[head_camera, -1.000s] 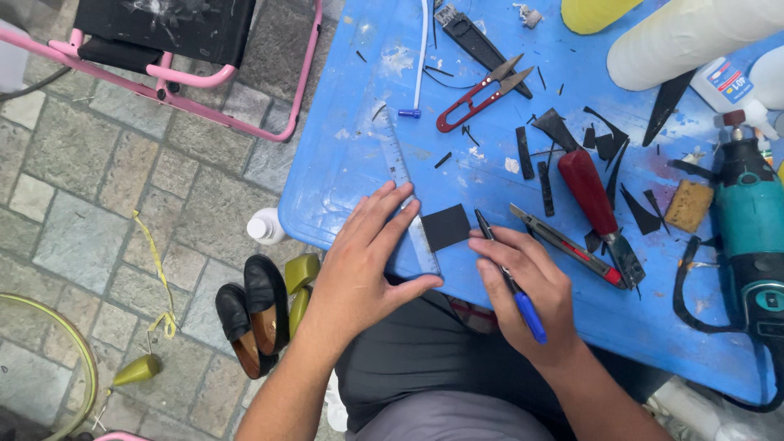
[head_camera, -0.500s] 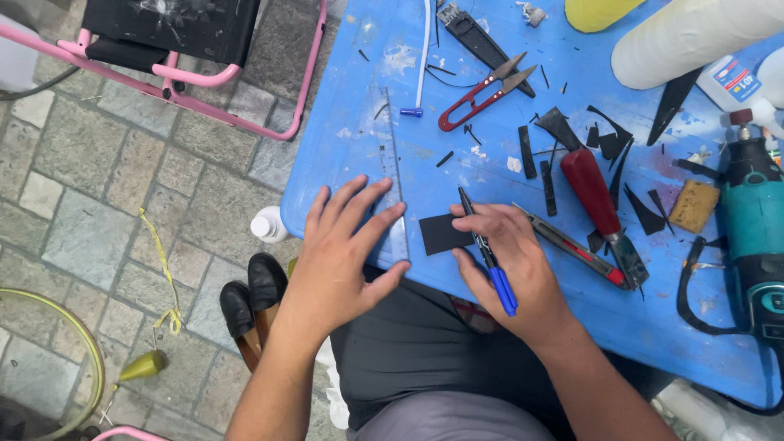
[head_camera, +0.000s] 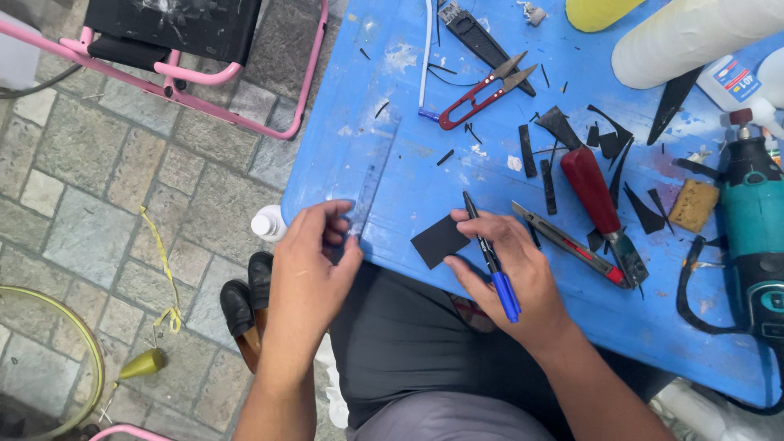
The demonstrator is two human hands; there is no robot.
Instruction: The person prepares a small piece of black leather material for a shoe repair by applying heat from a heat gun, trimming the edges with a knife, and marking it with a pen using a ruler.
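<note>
Marking step, looks like. Left hand [head_camera: 314,249] pinching clear ruler [head_camera: 369,184] at near bench [head_camera: 392,106] edge. Right hand [head_camera: 510,273] gripping blue pen [head_camera: 492,261], fingertips on black square piece [head_camera: 439,241] just beside it. Next probably needs ruler laid flat across piece, held steady.

Blue table [head_camera: 408,175], black square piece [head_camera: 439,241], blue-capped black pen [head_camera: 492,260], clear ruler [head_camera: 371,180], red snips [head_camera: 478,94]
</note>
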